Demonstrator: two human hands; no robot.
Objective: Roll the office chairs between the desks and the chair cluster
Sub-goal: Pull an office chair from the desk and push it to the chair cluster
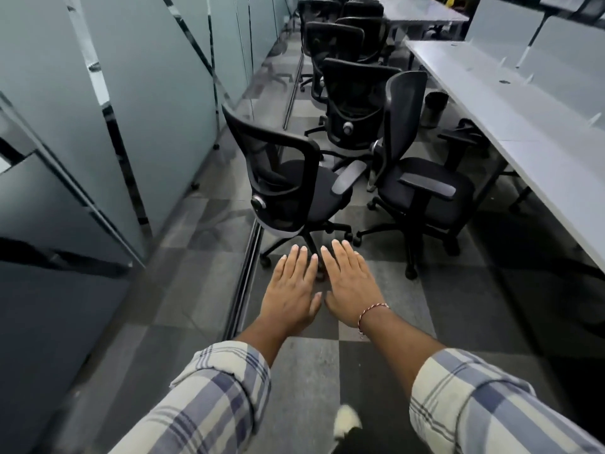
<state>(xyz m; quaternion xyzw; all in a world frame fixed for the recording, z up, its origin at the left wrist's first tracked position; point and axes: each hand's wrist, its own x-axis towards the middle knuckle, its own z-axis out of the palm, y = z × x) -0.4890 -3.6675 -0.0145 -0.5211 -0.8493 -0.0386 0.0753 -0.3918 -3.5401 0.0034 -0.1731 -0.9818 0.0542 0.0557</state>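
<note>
Carpeted aisle (458, 306) holds chairs (288, 185) clustered at twelve o'clock, counter (523, 126) at two. The left hand (291, 290) and right hand (350, 283) hover, fingers (296, 257) straight, gripping nothing; no chair looks in hand yet.

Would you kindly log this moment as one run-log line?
left hand: open, empty | right hand: open, empty | nearest chair: untouched, ahead of both hands

He wears a cream shirt checked with blue and grey stripes, the left sleeve (209, 398) and right sleeve (484, 404) cuffed back. A twisted red-and-white thread bracelet (371, 314) circles the wrist behind his right hand (350, 286). One pale shoe (347, 421) shows.
</note>
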